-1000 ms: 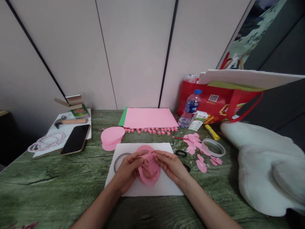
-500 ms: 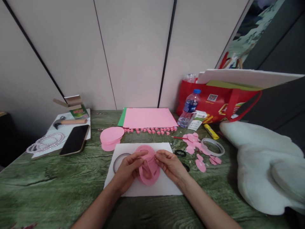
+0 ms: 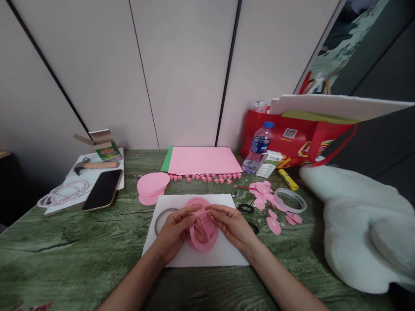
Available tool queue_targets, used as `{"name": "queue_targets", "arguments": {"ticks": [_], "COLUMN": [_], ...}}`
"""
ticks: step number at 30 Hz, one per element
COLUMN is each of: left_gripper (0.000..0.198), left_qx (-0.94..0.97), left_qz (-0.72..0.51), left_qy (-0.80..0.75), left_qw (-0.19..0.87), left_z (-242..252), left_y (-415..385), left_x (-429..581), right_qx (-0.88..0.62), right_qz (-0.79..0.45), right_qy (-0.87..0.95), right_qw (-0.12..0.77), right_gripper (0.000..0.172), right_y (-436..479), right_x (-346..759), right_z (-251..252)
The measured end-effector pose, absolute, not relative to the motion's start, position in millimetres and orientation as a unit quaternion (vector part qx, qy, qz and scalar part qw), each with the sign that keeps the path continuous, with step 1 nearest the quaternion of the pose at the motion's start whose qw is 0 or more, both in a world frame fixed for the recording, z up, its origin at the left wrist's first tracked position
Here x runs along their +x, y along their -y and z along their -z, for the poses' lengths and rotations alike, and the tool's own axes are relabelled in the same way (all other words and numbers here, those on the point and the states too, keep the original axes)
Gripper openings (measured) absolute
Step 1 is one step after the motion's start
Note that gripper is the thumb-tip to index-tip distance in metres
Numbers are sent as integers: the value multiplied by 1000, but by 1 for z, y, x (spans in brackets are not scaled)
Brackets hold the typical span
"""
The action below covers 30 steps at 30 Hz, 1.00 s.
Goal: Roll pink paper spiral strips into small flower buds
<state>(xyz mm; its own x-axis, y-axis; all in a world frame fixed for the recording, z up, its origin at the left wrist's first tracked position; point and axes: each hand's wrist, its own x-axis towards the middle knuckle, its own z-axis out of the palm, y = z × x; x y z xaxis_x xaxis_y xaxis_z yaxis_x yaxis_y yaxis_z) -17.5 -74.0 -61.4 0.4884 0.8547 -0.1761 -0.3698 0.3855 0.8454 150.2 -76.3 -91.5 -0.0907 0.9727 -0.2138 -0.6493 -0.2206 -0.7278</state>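
Observation:
Over a white board [image 3: 223, 255] at the front middle, a curled pink paper strip [image 3: 207, 244] lies in loops. My left hand [image 3: 177, 231] pinches the strip from the left, fingers closed on it. From the right, my right hand [image 3: 231, 222] holds part of the same strip between thumb and forefinger. The fingertips of both hands are close together. Left of the strip, a roll of tape [image 3: 158, 220] is partly hidden by my left hand. Black scissor handles [image 3: 245, 208] show beside the board, next to my right hand.
Pink paper ovals [image 3: 152, 183], pink sheets [image 3: 204, 160] and a row of small pink rolls [image 3: 207, 177] lie behind. Left are a phone [image 3: 103, 190], hammer [image 3: 100, 165] and beads [image 3: 65, 192]. Right are paper scraps [image 3: 259, 190], tape [image 3: 290, 200], a bottle [image 3: 257, 149] and a plush [image 3: 350, 224].
My right fingertips have moved slightly left, nearer my left fingertips, on the pink strip. My left hand stays almost in place.

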Motion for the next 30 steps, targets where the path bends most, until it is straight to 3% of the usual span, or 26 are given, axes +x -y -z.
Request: {"name": "queue_targets", "arguments": {"ticks": [18,30], "left_gripper": [41,33], "left_qx": [400,403], "left_qz": [-388,-400], "left_qy": [-309,-298], "left_qw": [771,768], "left_z": [62,61], "left_y": [76,75], "left_x": [-18,-17], "right_qx": [-352,-360], "right_qz": [-686,-687], "right_qy": [231,236], "right_qw": [594,585], "right_gripper": [20,24], "right_y": [76,76], "right_x": [150,148], "right_z": [94,91]}}
